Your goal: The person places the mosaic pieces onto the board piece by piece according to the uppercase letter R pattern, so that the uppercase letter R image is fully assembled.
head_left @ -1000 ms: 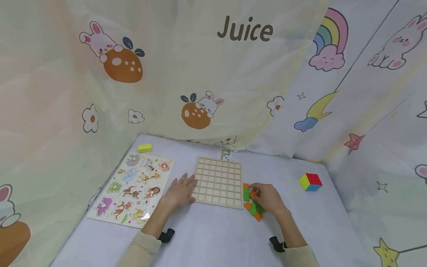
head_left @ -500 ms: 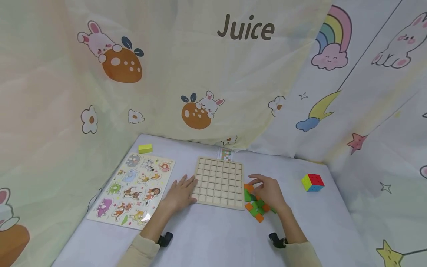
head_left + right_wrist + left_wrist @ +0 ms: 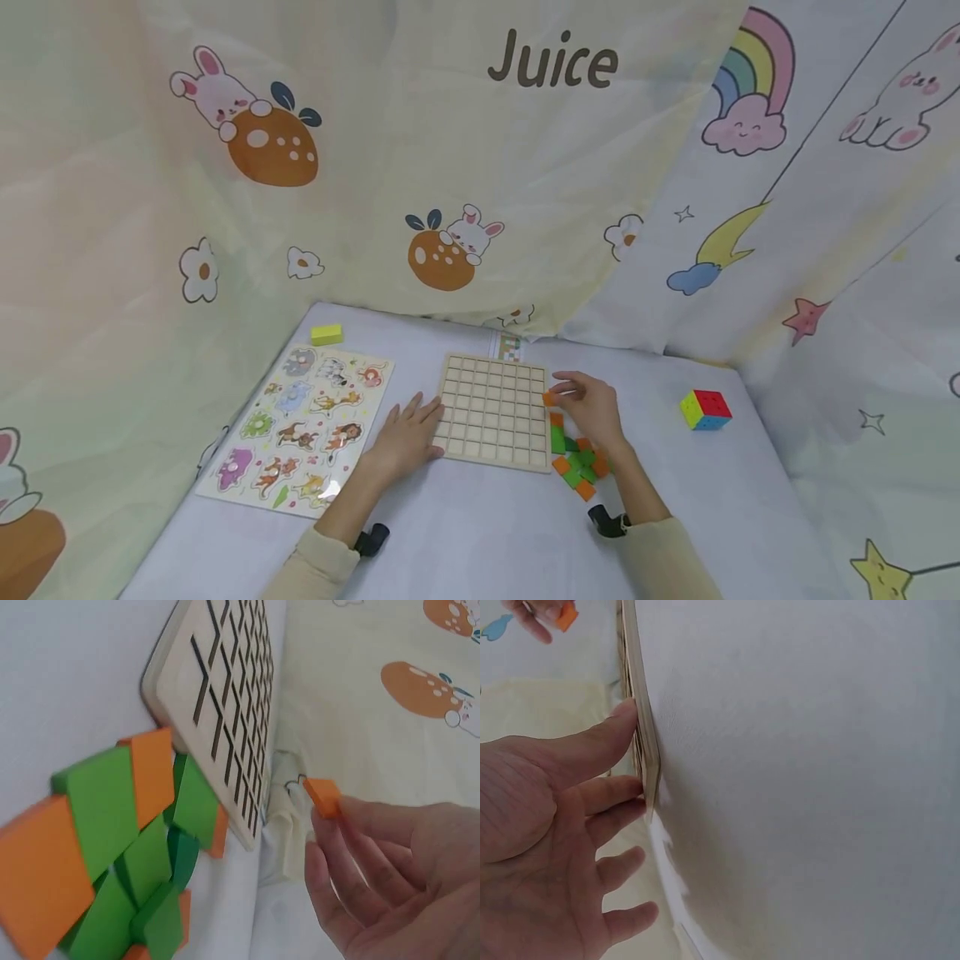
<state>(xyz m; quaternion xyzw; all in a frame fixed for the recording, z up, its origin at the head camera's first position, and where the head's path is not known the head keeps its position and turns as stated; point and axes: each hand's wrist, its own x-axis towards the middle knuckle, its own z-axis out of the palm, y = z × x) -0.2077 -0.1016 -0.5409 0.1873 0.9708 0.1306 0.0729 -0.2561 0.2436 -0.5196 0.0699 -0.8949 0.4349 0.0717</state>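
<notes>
A pale wooden grid board point(image 3: 492, 408) lies flat in the middle of the table. At its left edge rests my left hand point(image 3: 405, 435), fingers spread; the left wrist view has its thumb and fingertips against the board's side. My right hand point(image 3: 592, 410) pinches a small orange tile point(image 3: 324, 796) between thumb and fingertips, just off the board's right edge and raised above the table. Below that hand lies a loose heap of green tiles point(image 3: 105, 802) and orange tiles point(image 3: 45, 870), several of each, some overlapping.
Left of the board is an animal picture puzzle point(image 3: 300, 425), with a yellow block point(image 3: 326, 335) behind it. A coloured puzzle cube point(image 3: 705, 410) stands at the right. A small card with a coloured pattern point(image 3: 509, 347) lies behind the board. Printed cloth point(image 3: 360, 167) hangs around the table.
My right hand has risen from the tile heap and moved away toward the board's upper right, carrying one orange tile. My left hand has stayed at the board's left edge.
</notes>
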